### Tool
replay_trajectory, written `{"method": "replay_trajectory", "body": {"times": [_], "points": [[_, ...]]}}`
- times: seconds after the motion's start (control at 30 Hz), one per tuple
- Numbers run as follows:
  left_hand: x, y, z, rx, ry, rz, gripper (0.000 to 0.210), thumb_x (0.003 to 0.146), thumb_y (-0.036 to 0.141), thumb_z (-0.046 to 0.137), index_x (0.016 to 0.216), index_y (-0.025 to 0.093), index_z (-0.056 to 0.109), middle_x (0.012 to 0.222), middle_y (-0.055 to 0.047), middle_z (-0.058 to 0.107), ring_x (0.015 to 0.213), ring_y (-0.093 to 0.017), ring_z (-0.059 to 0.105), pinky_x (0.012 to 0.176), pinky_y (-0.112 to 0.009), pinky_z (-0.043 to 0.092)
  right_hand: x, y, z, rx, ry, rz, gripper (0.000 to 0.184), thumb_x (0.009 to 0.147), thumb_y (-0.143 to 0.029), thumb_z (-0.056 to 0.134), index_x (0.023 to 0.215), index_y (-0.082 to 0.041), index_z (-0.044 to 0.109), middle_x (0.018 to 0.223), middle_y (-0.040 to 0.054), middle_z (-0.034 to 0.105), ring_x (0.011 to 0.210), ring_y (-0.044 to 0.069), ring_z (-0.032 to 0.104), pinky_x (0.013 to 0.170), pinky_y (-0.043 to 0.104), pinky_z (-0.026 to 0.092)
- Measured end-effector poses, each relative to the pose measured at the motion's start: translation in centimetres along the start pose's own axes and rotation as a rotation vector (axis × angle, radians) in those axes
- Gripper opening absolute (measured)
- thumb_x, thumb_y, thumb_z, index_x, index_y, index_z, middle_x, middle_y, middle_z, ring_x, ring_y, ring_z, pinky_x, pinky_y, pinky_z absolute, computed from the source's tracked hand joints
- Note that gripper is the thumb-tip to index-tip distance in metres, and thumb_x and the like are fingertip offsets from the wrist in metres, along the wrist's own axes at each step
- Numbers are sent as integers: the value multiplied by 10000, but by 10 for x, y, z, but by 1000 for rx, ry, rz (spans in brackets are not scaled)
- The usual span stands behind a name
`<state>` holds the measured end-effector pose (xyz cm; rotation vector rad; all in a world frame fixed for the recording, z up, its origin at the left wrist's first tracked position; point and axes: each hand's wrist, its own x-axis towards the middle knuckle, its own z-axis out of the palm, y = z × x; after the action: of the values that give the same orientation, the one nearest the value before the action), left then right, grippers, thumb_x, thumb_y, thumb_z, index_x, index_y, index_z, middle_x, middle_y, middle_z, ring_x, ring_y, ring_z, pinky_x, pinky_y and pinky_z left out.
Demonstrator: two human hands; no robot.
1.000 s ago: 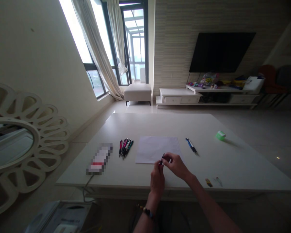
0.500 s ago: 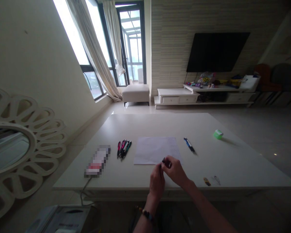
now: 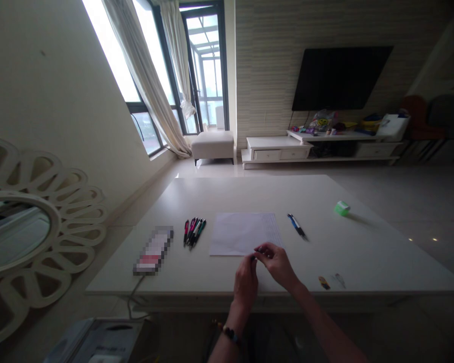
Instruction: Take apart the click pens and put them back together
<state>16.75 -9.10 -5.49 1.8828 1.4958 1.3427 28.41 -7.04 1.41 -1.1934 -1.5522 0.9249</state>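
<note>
My left hand (image 3: 245, 277) is closed in front of the paper's near edge, its fingertips pressed round something dark that I cannot make out. Right beside it, my right hand (image 3: 275, 259) pinches a small dark piece (image 3: 259, 250), mostly covered by the fingers. The two hands meet at their fingertips, above the near edge of a white sheet of paper (image 3: 240, 233) with faint writing along its right side. Left of the sheet lie several pens (image 3: 194, 233) with pink, white and green parts. Two pens (image 3: 297, 227), blue and white, lie to its right.
A phone (image 3: 154, 252), blurred out, lies at left on the white table (image 3: 249, 194) with a cable attached. A green box (image 3: 341, 208) stands far right. Near the front edge are a yellow-and-dark piece (image 3: 324, 282) and a small clear item (image 3: 339, 280).
My right hand's fingers have shifted slightly, and the dark piece between them now lies flatter. My left hand stays almost in place. The view has moved a little.
</note>
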Motion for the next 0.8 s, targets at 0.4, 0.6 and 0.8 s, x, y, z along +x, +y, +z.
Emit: {"method": "replay_trajectory", "body": {"times": [0.4,0.6,0.8], "points": [[-1,3,-2,18,13,16,233,911,249,353,1033,190,542,942,-69,645,849,-154,611,745,-276,480,3,-7,-9,18,-63,-13,259,783,-402,557,828,-172,666,734,36,644,599,129,543,537,229,426],[-3,0,0,56,30,39,226,907,248,361,1011,181,549,903,-66,649,821,-149,618,723,-265,492,11,-5,-16,-29,-125,-63,234,792,-358,537,763,-172,675,742,40,644,637,136,546,559,232,418],[-4,1,1,76,-1,47,231,907,231,355,1057,187,524,935,-67,646,861,-158,617,753,-285,494,4,-6,-4,-93,47,-60,277,759,-411,598,632,-165,600,591,14,581,545,125,487,521,234,388]]}}
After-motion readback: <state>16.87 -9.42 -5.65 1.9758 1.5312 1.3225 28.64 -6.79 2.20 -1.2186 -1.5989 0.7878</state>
